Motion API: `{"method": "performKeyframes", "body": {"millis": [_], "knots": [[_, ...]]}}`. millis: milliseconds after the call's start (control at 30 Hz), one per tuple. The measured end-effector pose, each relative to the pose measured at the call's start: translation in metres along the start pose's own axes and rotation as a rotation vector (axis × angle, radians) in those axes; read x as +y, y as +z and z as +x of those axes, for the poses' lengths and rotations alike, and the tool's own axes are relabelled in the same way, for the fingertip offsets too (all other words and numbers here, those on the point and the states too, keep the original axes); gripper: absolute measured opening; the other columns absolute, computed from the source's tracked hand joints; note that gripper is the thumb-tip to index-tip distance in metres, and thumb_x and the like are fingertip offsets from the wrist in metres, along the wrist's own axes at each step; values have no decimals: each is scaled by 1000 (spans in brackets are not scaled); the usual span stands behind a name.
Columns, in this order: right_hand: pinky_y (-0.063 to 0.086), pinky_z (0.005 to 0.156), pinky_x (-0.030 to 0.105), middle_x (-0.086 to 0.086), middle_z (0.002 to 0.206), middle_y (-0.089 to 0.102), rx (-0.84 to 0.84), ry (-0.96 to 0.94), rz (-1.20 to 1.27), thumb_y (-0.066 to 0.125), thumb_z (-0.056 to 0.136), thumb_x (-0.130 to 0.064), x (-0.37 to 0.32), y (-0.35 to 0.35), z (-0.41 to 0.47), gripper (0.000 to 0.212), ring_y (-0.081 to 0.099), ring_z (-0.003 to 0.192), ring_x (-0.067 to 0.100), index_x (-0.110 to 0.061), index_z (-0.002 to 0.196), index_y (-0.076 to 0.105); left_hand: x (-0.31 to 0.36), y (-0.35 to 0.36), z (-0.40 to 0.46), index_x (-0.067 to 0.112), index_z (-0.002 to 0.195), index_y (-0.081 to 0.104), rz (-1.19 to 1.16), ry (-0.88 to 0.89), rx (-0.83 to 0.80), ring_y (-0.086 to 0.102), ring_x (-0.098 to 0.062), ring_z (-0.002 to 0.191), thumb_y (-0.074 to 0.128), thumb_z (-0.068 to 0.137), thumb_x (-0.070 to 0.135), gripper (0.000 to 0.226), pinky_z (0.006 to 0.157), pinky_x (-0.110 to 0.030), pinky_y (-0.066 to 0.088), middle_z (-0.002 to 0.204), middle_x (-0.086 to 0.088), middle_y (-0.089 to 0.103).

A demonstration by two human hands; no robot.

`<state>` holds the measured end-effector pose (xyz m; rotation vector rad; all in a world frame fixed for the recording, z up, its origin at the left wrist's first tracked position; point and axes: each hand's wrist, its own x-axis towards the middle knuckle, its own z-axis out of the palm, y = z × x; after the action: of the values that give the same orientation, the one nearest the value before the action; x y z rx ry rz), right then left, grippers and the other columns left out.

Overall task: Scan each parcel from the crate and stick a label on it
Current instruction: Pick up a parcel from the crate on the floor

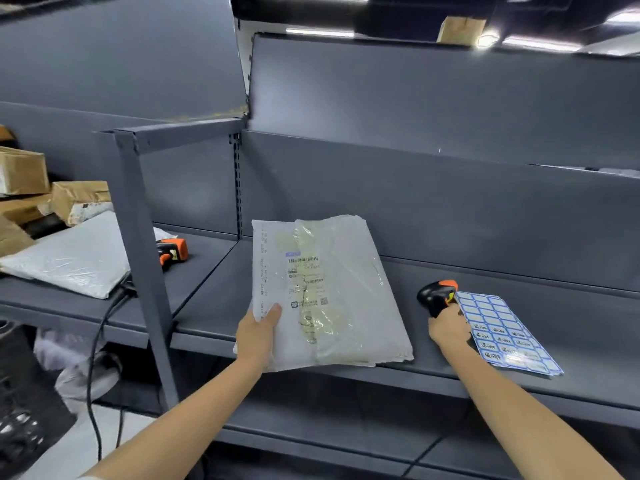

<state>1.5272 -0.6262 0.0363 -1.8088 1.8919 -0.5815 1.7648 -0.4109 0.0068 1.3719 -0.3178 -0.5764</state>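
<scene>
Two hands [258, 336] [446, 329], two scanners [437, 295] [172, 251], two poly parcels [332, 292] [74, 258], one label sheet [507, 336].

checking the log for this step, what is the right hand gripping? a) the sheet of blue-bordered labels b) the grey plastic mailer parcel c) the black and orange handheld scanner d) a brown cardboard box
c: the right hand closes on the black and orange handheld scanner, beside the sheet of blue-bordered labels; the left hand holds the grey plastic mailer parcel.
</scene>
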Motion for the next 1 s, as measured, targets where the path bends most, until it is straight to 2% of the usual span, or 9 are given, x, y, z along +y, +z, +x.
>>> {"method": "performKeyframes", "body": {"millis": [133, 300, 400, 467, 533, 667, 733, 900, 1000], "knots": [[38, 102, 48, 31, 131, 48, 45, 33, 42, 60, 90, -11, -1, -1, 5, 53, 44, 124, 46, 8, 134, 36, 0, 0, -3, 13, 123, 58, 4, 30, -1, 66, -20, 96, 62, 91, 27, 35, 90, -44, 53, 106, 2, 68], [43, 74, 39, 26, 102, 60, 106, 44, 332, 61, 87, -14, 1, -16, 4, 40, 56, 87, 35, 12, 115, 50, 2, 1, -5, 15, 125, 56, 52, 94, -18, 65, -16, 96, 60, 92, 27, 35, 80, -31, 53, 105, 4, 67], [37, 59, 31, 17, 96, 56, 196, 68, 547, 64, 79, -25, -1, -37, -7, 40, 49, 74, 28, 3, 106, 53, 4, 3, -7, 16, 125, 56, 76, 124, -19, 63, -9, 90, 59, 93, 27, 34, 68, -20, 49, 104, 5, 66], [35, 53, 29, 15, 94, 56, 227, 19, 665, 64, 78, -25, -2, -50, -20, 32, 49, 68, 25, -6, 98, 47, 7, 5, -7, 15, 125, 56, 70, 130, -25, 63, -10, 90, 58, 93, 27, 33, 68, -21, 49, 105, 3, 66], [38, 50, 28, 13, 80, 56, 224, -36, 837, 60, 80, -24, -2, -59, -38, 23, 50, 59, 22, -15, 93, 42, 10, 8, -8, 13, 124, 56, 59, 138, -35, 63, -15, 93, 58, 94, 25, 33, 72, -24, 50, 107, 1, 65], [42, 39, 22, 0, 65, 55, 102, -113, 1163, 58, 88, -17, -8, -64, -82, 8, 48, 41, 11, -19, 88, 50, 17, 20, -14, 23, 107, 58, 34, 183, -37, 63, -10, 89, 58, 93, 24, 14, 64, -16, 49, 97, 9, 65], [39, 36, 20, -4, 59, 57, -12, -192, 1257, 56, 91, -10, -17, -57, -104, 8, 46, 36, 9, -18, 90, 55, 20, 29, -18, 26, 109, 58, 20, 203, -59, 63, -10, 93, 58, 94, 24, 15, 74, -24, 51, 101, 10, 66], [35, 37, 22, -4, 53, 49, -302, -315, 1183, 53, 90, -3, -36, -36, -145, 13, 40, 38, 11, -14, 94, 59, 18, 42, -26, 20, 119, 59, 22, 237, -90, 64, -13, 99, 57, 94, 26, 26, 82, -30, 53, 110, 4, 67], [34, 38, 23, -2, 56, 48, -402, -362, 1135, 54, 90, -3, -40, -26, -159, 11, 40, 40, 12, -12, 93, 58, 15, 43, -27, 18, 121, 59, 30, 228, -76, 64, -18, 102, 57, 94, 28, 29, 87, -37, 54, 111, 2, 67]]}}
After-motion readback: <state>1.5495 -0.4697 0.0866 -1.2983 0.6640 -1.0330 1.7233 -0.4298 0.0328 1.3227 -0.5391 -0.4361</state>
